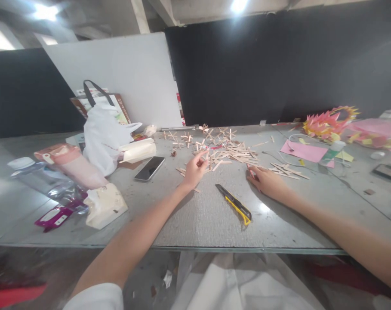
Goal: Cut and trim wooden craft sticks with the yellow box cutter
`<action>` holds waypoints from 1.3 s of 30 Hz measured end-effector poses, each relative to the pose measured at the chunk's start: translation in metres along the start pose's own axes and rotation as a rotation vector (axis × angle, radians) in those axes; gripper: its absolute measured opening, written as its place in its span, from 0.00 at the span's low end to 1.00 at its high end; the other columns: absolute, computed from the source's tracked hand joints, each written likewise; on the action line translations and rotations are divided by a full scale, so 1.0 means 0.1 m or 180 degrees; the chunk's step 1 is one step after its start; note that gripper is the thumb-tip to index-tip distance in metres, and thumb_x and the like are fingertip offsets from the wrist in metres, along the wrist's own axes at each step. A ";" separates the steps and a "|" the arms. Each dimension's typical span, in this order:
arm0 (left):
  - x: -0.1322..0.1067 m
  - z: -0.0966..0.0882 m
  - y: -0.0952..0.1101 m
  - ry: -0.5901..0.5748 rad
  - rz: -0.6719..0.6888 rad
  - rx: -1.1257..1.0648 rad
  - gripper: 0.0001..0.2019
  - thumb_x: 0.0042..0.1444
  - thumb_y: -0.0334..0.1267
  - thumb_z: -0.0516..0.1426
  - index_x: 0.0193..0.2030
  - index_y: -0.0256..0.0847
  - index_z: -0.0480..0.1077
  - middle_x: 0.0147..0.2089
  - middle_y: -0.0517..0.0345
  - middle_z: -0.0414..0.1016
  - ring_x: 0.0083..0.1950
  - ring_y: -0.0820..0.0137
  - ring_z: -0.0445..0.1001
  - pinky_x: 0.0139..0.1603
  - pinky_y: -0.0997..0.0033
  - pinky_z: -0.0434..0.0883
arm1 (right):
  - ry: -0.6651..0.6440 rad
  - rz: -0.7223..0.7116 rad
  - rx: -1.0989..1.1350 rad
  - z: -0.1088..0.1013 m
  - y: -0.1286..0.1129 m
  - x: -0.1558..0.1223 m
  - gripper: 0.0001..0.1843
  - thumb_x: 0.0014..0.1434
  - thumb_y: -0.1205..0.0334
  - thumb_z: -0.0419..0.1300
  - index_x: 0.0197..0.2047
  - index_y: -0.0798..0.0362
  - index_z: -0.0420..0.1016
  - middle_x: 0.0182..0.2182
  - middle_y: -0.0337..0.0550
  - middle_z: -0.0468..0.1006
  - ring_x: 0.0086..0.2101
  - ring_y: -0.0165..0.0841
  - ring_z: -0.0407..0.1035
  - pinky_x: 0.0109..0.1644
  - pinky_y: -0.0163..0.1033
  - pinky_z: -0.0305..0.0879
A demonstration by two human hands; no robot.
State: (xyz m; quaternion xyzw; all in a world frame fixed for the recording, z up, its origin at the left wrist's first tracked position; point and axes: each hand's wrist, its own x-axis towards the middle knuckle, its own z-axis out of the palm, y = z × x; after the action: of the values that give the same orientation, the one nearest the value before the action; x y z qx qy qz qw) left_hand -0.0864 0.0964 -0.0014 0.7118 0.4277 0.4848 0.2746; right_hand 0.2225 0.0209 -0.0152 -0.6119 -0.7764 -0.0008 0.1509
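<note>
My left hand (195, 168) reaches into a scatter of small wooden sticks (229, 151) on the grey table (195, 215), its thumb and fingers pinched on one stick at the pile's near edge. My right hand (266, 181) rests on the table right of the pile, fingers curled with something small and red at the fingertips that I cannot make out. A black and yellow utility knife (234, 203) lies on the table between my two forearms. Several sticks glued into crosses (185, 137) lie at the back of the pile.
A dark phone (149, 168) lies left of the pile. Further left stand a white bag (101, 137), a rolled paper (137, 150), clear bottles (43, 178) and a tissue pack (103, 204). Pink paper (303, 150) and a spiky paper craft (324, 122) sit right.
</note>
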 end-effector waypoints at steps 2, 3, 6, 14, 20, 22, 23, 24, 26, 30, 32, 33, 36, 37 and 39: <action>-0.03 0.03 0.05 -0.0076 0.0040 -0.0007 0.20 0.65 0.39 0.58 0.62 0.42 0.78 0.31 0.62 0.74 0.31 0.73 0.69 0.37 0.73 0.67 | -0.0138 -0.0027 0.0160 -0.01 0.00 0.00 0.23 0.70 0.65 0.51 0.65 0.54 0.74 0.47 0.54 0.87 0.44 0.44 0.81 0.46 0.41 0.68; -0.04 0.04 0.06 -0.0088 0.0025 0.0021 0.19 0.65 0.39 0.58 0.60 0.42 0.79 0.32 0.61 0.76 0.32 0.72 0.70 0.37 0.73 0.67 | -0.0256 0.0001 0.0299 -0.02 0.00 0.00 0.24 0.69 0.68 0.51 0.65 0.54 0.75 0.41 0.51 0.88 0.41 0.42 0.82 0.43 0.40 0.68; -0.06 0.05 0.07 0.0051 -0.0135 0.0213 0.17 0.65 0.38 0.57 0.56 0.39 0.81 0.37 0.56 0.81 0.34 0.71 0.72 0.38 0.72 0.70 | -0.0573 0.0144 0.0787 -0.03 -0.04 -0.03 0.19 0.65 0.70 0.53 0.54 0.53 0.79 0.21 0.39 0.81 0.28 0.38 0.79 0.37 0.38 0.67; -0.02 0.05 0.00 0.0180 -0.0611 0.0515 0.20 0.68 0.36 0.53 0.59 0.35 0.81 0.48 0.47 0.86 0.46 0.63 0.81 0.50 0.67 0.75 | 0.0762 -0.1555 0.2034 -0.13 -0.35 -0.32 0.16 0.68 0.71 0.53 0.54 0.46 0.75 0.47 0.44 0.87 0.46 0.35 0.83 0.52 0.41 0.75; -0.06 0.09 -0.01 -0.0143 -0.0525 0.0613 0.17 0.66 0.36 0.55 0.54 0.38 0.83 0.46 0.50 0.86 0.47 0.62 0.82 0.51 0.67 0.75 | -0.0360 -0.3003 0.2072 -0.11 -0.53 -0.38 0.15 0.66 0.55 0.70 0.52 0.48 0.74 0.54 0.54 0.85 0.54 0.42 0.79 0.58 0.48 0.74; -0.07 0.10 -0.01 -0.0297 -0.0442 0.0692 0.15 0.64 0.36 0.57 0.51 0.38 0.83 0.44 0.51 0.86 0.44 0.63 0.81 0.50 0.67 0.75 | -0.0428 -0.2909 0.1800 -0.08 -0.53 -0.34 0.13 0.67 0.52 0.68 0.50 0.48 0.76 0.52 0.52 0.85 0.52 0.42 0.79 0.57 0.48 0.74; -0.08 0.11 -0.01 -0.0353 -0.0409 0.0726 0.14 0.62 0.35 0.58 0.51 0.39 0.83 0.43 0.51 0.86 0.42 0.63 0.81 0.49 0.67 0.75 | -0.0422 -0.2751 0.1673 -0.07 -0.51 -0.32 0.11 0.69 0.52 0.66 0.50 0.47 0.77 0.52 0.51 0.85 0.53 0.42 0.79 0.58 0.48 0.74; -0.08 0.12 -0.02 -0.0403 -0.0375 0.0756 0.14 0.61 0.34 0.59 0.50 0.39 0.83 0.41 0.52 0.85 0.41 0.64 0.80 0.48 0.67 0.75 | -0.0416 -0.2525 0.1565 -0.06 -0.48 -0.29 0.10 0.70 0.52 0.64 0.51 0.46 0.78 0.53 0.50 0.84 0.53 0.42 0.79 0.59 0.49 0.74; -0.09 0.14 -0.02 -0.0516 -0.0293 0.0766 0.15 0.59 0.33 0.60 0.51 0.39 0.83 0.37 0.54 0.83 0.37 0.66 0.79 0.46 0.67 0.74 | -0.0406 -0.1990 0.1429 -0.04 -0.42 -0.23 0.11 0.72 0.52 0.62 0.53 0.44 0.78 0.54 0.49 0.84 0.54 0.42 0.78 0.60 0.49 0.73; -0.11 0.16 -0.03 -0.1034 -0.0071 0.0530 0.20 0.59 0.31 0.60 0.58 0.41 0.80 0.35 0.58 0.80 0.34 0.69 0.78 0.42 0.70 0.73 | -0.0262 -0.1416 0.1397 0.01 -0.24 -0.11 0.11 0.72 0.53 0.60 0.54 0.44 0.78 0.55 0.48 0.83 0.53 0.43 0.79 0.57 0.49 0.75; -0.13 0.17 -0.03 -0.1355 0.0021 0.0416 0.22 0.59 0.32 0.61 0.61 0.43 0.79 0.35 0.59 0.80 0.35 0.70 0.78 0.42 0.71 0.73 | -0.0076 -0.1293 0.1334 0.07 -0.13 -0.04 0.11 0.72 0.56 0.58 0.54 0.44 0.79 0.56 0.49 0.83 0.56 0.43 0.77 0.59 0.50 0.74; -0.14 0.17 -0.03 -0.1486 0.0063 0.0395 0.23 0.59 0.32 0.62 0.61 0.43 0.79 0.35 0.60 0.80 0.35 0.69 0.78 0.43 0.71 0.72 | 0.0054 -0.1198 0.1278 0.11 -0.07 0.00 0.12 0.72 0.58 0.58 0.54 0.45 0.79 0.57 0.50 0.82 0.58 0.44 0.76 0.61 0.51 0.73; -0.16 0.17 -0.01 -0.1760 0.0121 0.0393 0.25 0.59 0.34 0.63 0.65 0.45 0.77 0.37 0.59 0.81 0.38 0.69 0.78 0.45 0.70 0.72 | 0.0349 -0.0724 0.1151 0.19 0.07 0.09 0.15 0.70 0.61 0.57 0.57 0.46 0.78 0.62 0.50 0.80 0.62 0.47 0.74 0.65 0.54 0.70; -0.16 0.18 0.01 -0.1840 0.0122 0.0408 0.26 0.60 0.35 0.63 0.67 0.45 0.75 0.38 0.58 0.81 0.38 0.68 0.78 0.46 0.69 0.72 | 0.0406 -0.0548 0.1162 0.20 0.09 0.10 0.15 0.69 0.60 0.58 0.57 0.46 0.78 0.62 0.49 0.80 0.61 0.47 0.75 0.64 0.53 0.71; -0.18 0.20 0.04 -0.1999 0.0166 0.0534 0.27 0.63 0.35 0.62 0.69 0.43 0.72 0.39 0.57 0.81 0.41 0.66 0.79 0.48 0.67 0.72 | 0.0493 -0.0259 0.1295 0.20 0.11 0.11 0.15 0.70 0.57 0.58 0.56 0.46 0.79 0.58 0.48 0.83 0.55 0.46 0.79 0.59 0.50 0.74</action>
State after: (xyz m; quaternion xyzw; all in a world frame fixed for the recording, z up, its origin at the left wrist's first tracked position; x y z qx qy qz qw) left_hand -0.0695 0.0793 -0.0135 0.8574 0.3421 0.2115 0.3210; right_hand 0.2259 0.0374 -0.0336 -0.5352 -0.7707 0.1028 0.3303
